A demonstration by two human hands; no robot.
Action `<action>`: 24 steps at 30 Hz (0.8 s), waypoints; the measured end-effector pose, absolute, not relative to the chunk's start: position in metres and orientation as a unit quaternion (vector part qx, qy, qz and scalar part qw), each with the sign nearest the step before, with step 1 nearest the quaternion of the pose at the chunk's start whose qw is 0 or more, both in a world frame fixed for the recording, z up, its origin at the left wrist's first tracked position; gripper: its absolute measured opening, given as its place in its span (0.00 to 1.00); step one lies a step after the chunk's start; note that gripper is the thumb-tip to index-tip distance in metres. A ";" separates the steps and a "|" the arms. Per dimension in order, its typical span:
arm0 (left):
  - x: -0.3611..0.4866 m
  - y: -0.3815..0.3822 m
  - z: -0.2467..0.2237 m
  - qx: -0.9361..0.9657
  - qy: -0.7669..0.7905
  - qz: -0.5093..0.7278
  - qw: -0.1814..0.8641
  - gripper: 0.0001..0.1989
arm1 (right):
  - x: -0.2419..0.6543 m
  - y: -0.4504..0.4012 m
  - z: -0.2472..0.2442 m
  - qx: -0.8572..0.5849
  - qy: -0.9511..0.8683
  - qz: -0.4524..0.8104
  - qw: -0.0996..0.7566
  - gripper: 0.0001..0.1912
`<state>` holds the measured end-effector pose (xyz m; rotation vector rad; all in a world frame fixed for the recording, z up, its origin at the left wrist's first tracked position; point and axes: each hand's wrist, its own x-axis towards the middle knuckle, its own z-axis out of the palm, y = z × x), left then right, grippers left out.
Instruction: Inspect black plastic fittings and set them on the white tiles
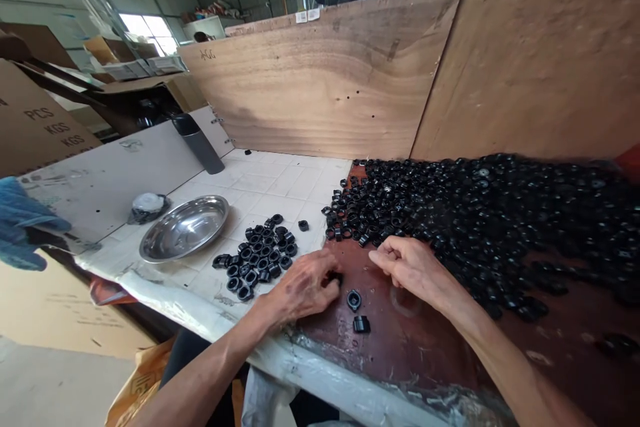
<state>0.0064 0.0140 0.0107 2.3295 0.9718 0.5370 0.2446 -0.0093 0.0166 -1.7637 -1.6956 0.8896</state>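
My left hand (311,285) rests at the left edge of the reddish-brown board (400,340), its thumb and fingers curled round a black plastic ring (335,277) that shows only in part. Farther right, my right hand (407,265) hovers close over the board with fingertips pressed together; whether anything is between them is hidden. Two loose black pieces lie between the hands and the front edge: one ring with small lugs (353,300) faces up, and another piece (361,324) lies on its side. Left of my left hand, a group of black rings (263,253) sits on the white surface.
A large heap of black parts (480,213) covers the board's back and right. A steel bowl (185,230), a wrapped roll (149,205) and a dark bottle (199,143) stand left. Wooden panels (320,87) wall the back; a blue glove (25,223) hangs at far left.
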 end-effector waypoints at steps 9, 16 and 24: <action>0.010 0.047 -0.009 0.774 0.589 0.203 0.115 0.16 | 0.282 -0.005 0.023 -0.724 -0.654 0.161 0.151 0.11; 0.056 0.059 -0.035 0.829 0.478 0.242 0.161 0.08 | 0.280 -0.005 0.023 -0.715 -0.660 0.181 0.141 0.06; 0.050 0.065 -0.044 0.843 0.398 0.283 0.223 0.13 | 0.272 -0.005 0.018 -0.686 -0.686 0.206 0.129 0.05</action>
